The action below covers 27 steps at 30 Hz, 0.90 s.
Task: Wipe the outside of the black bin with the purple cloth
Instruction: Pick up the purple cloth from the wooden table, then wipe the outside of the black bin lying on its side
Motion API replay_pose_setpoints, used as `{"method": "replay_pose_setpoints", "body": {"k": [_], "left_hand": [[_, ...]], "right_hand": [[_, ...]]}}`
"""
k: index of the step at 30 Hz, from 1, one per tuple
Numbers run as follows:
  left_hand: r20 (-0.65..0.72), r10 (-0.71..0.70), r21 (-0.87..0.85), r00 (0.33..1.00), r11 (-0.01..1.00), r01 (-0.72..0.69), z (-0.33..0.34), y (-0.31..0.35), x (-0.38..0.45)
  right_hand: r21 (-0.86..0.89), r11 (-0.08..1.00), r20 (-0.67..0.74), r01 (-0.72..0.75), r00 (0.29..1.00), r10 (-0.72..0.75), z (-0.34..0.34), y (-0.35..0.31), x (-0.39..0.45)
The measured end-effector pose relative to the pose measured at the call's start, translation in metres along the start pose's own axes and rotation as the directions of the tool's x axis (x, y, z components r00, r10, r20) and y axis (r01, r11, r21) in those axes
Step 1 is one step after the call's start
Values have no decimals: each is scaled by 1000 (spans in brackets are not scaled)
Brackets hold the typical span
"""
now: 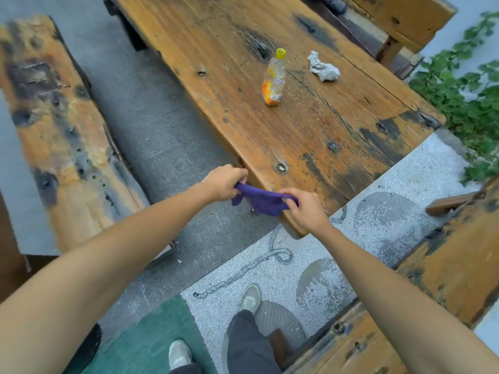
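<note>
The purple cloth (263,202) hangs stretched between 2 hands, the left hand (222,182) and right hand (305,209) each with a grip curled round 1 end, just off the near corner of the wooden table (324,136), while no black bin shows, so wiping seems unstarted.

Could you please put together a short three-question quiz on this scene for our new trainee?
1. True or false: both hands, left and right, hold the purple cloth.
2. What stands upright on the wooden table? A) a bottle B) a cup C) a black bin
3. Fill in: the crumpled grey rag lies to the ___ of the bottle in the picture.

Key: 1 true; 2 A; 3 right
</note>
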<state>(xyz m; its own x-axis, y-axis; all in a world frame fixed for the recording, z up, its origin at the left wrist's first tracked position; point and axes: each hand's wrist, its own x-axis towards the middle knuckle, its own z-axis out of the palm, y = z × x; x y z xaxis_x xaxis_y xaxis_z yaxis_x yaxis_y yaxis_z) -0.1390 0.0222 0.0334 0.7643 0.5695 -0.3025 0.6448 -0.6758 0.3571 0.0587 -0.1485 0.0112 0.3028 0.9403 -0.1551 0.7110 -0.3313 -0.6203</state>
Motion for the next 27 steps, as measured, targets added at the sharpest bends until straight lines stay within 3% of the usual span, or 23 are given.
{"method": "replay_pose_setpoints", "body": {"k": [8,13,19,23,27], "left_hand": [[-47,-109,-141,993,985,101,17,-76,-177],[-59,-209,-230,976,954,190,32,-116,-300],[-5,-371,-305,929,885,352,63,-155,-435],[-75,-558,-316,827,800,511,90,-164,-515],[-104,-671,-422,734,698,578,124,-165,-586]], "right_hand": [[-212,964,152,160,980,-129,66,-125,-74],[-239,937,234,257,951,-201,126,-204,-121],[-206,853,428,479,828,-362,200,-274,-172],[-144,801,495,581,743,-450,243,-308,-199],[-79,733,567,676,635,-525,285,-336,-229]]}}
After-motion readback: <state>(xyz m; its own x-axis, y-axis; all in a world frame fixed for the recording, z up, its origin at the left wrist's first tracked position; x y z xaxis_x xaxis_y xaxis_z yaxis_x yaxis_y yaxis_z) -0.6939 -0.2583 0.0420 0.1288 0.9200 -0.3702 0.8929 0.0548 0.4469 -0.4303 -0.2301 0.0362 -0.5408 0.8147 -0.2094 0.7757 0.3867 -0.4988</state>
